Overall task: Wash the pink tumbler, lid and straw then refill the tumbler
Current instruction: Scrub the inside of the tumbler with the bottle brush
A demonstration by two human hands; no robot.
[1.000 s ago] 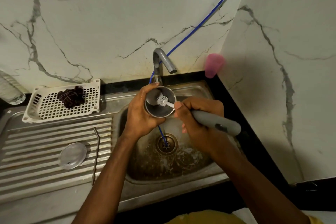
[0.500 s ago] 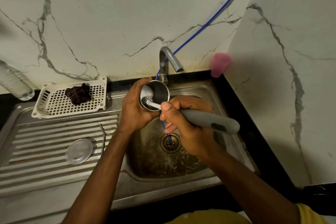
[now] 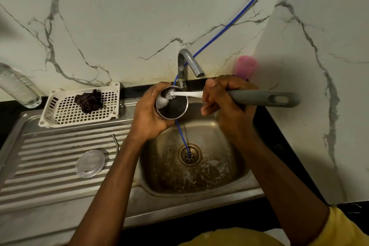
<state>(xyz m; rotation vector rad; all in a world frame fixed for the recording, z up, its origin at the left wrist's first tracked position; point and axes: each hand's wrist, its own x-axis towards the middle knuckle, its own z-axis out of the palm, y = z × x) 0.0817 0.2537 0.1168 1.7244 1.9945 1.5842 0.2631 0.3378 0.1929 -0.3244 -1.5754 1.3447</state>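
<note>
The left hand (image 3: 148,114) is wrapped around the tumbler (image 3: 175,109), fingers curled over its outer wall, so only the steel rim and dark inside show past the grip. The open mouth is tilted up toward the camera. The tumbler is held above the sink basin (image 3: 219,146), just below the tap (image 3: 187,62).

The right hand (image 3: 225,102) is clamped on the brush (image 3: 263,98), fingers closed round the front of its grey handle, which juts out past the hand to the person's right. The white neck runs from this grip across the tumbler's rim. The bristle head (image 3: 170,94) sits inside the mouth, against the far wall close to the left hand's fingertips.

The clear lid (image 3: 90,163) lies flat on the ribbed drainboard (image 3: 50,156), well apart from the left hand on its outer side. The thin straw (image 3: 115,144) lies between lid and wrist. A blue tube (image 3: 229,25) passes behind the tumbler down to the drain.
</note>
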